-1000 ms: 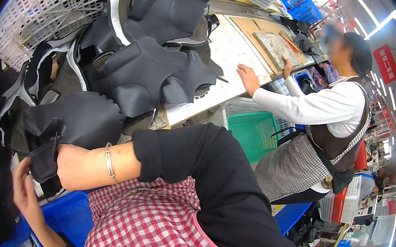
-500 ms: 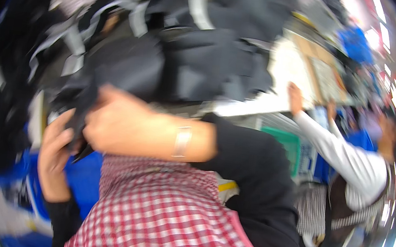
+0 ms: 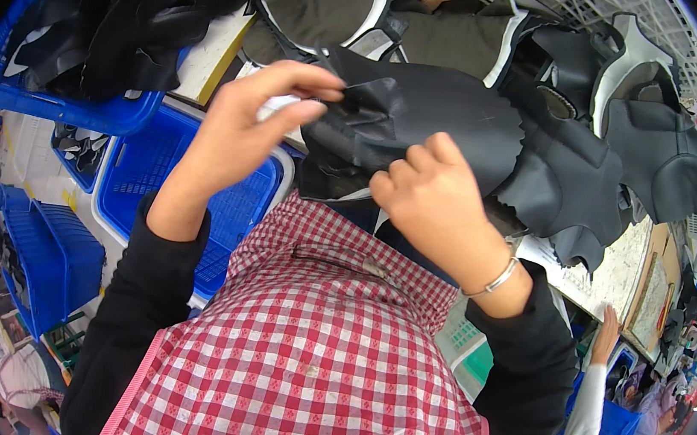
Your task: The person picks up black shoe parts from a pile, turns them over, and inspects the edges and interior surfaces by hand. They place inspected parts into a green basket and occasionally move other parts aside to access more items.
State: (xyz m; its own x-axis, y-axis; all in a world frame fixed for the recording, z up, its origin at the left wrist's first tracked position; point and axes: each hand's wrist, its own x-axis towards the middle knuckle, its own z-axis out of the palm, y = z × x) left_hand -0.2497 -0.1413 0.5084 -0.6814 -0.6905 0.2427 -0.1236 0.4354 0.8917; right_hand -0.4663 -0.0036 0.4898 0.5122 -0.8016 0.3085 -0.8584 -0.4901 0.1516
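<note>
A black leather piece (image 3: 455,114) with a jagged right edge lies before me on the bench, its left end creased and folded. My left hand (image 3: 243,124) is at that creased end, thumb and fingers apart. A thin pale line, perhaps a thread, runs from near its fingertips over the leather. My right hand (image 3: 437,197) is closed in a fist at the leather's near edge; whatever its fingers grip is hidden. To the right lie more black leather pieces (image 3: 565,169), some stitched into shaped uppers with white edging.
Left of me stand a blue basket (image 3: 232,178) and a blue crate (image 3: 124,110) heaped with black pieces. White-edged dark pieces (image 3: 321,8) lie at the back. A white rack (image 3: 582,12) stands behind. At the right, a co-worker's hand (image 3: 606,337) reaches to the bench.
Both hands were together at the left, right forearm crossing my body, with black material between them. They have parted and come over the leather piece. The view has turned and sharpened.
</note>
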